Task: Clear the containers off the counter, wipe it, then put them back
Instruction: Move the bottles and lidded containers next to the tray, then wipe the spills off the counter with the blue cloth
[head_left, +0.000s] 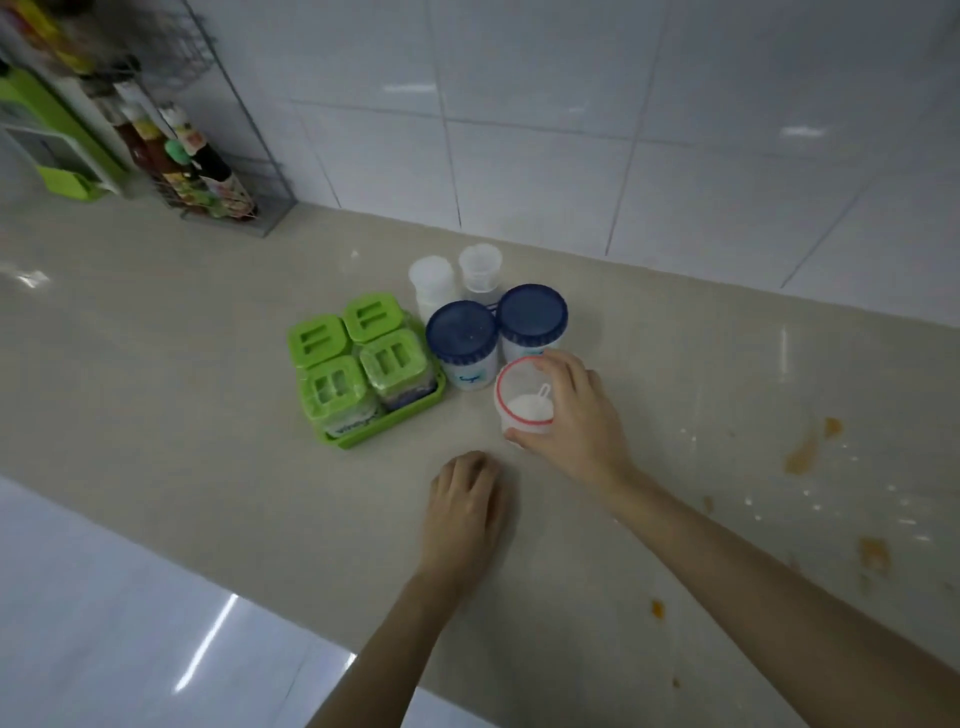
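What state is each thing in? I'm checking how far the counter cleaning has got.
Red-rimmed container: open, scoop and white powder inside, gripped by right hand.
Left hand: empty, resting on counter.
Two blue-lidded jars: closed, upright.
Four green-lidded jars: closed, in green tray.
Two clear bottles: upright.
Counter: orange stains at right, unwiped.

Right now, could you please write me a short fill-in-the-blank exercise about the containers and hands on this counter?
1. The right hand grips the open tub with the ____ rim.
2. The two round jars behind it have dark ____ lids.
3. The green tray holds ____ green-lidded boxes.
4. The left hand rests on the ____, holding nothing.

Missing words: red; blue; four; counter
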